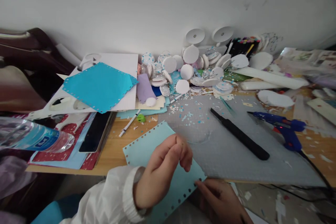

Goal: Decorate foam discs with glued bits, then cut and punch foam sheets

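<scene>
A pale blue sheet of paper (pixel 149 148) with small holes punched along its edges lies at the table's front and juts over the edge. My left hand (pixel 165 168), in a white sleeve, is over the middle of this sheet. Its fingers are curled in and the thumb presses against the index finger; what is between them, if anything, is hidden. At the sheet's lower right corner, my right hand (pixel 219 196) pinches the punched edge between thumb and fingers. Right of the sheet, a black-handled cutter (pixel 241 136) rests on a grey mat (pixel 194 129).
A blue glue gun (pixel 285 127) with a cord lies right. White discs (pixel 169 64) are heaped along the wall. At left are a bright blue punched sheet (pixel 99 85), a phone (pixel 95 133) and a water bottle (pixel 39 136). A white pen (pixel 130 123) lies beside a small green item (pixel 141 118).
</scene>
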`<state>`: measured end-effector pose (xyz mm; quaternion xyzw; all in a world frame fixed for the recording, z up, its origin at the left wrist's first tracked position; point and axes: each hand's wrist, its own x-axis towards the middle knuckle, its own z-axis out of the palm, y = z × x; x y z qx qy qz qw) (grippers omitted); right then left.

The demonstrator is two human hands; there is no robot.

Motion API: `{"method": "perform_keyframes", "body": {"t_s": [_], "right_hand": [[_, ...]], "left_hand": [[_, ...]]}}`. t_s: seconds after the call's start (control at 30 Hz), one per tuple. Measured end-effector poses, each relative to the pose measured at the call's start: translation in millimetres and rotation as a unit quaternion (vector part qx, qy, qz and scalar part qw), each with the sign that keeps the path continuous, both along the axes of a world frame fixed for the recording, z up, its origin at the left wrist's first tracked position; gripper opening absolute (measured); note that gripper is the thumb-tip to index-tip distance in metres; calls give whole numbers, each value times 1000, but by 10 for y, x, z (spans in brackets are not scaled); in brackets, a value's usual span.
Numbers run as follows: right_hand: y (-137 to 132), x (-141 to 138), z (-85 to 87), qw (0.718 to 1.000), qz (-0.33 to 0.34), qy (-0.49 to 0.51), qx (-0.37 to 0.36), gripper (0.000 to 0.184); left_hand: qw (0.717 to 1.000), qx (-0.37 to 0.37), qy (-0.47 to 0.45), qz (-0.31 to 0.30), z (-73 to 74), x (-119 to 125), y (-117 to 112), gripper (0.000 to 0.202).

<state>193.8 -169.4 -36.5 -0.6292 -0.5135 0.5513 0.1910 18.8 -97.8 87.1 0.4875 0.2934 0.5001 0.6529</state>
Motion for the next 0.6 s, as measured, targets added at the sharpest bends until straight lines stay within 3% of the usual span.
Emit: {"method": "perform_keyframes", "body": {"t_s": [0.07, 0.13, 0.27, 0.33, 0.4, 0.47, 0.6], "right_hand": [[-6, -43, 25, 999, -34, 22, -21, 59], [-3, -42, 41, 999, -49, 22, -7, 57], [34, 76, 59, 995, -34, -16, 90, 52], [59, 154, 73, 991, -36, -33, 128, 46], [79, 228, 89, 985, -33, -50, 163, 41], [94, 302, 106, 977, -18, -64, 204, 39], [145, 513, 146, 965, -6, -90, 246, 38]], "left_hand": [[996, 40, 74, 4, -90, -22, 61, 38], [970, 118, 214, 11, -236, -72, 166, 40], [826, 292, 481, 28, -621, -186, 421, 20], [793, 307, 525, 30, -772, -210, 517, 20], [790, 303, 532, 40, -842, -210, 584, 15], [796, 301, 521, 59, -811, -218, 629, 19], [819, 283, 469, 170, -478, -450, 610, 15]]}}
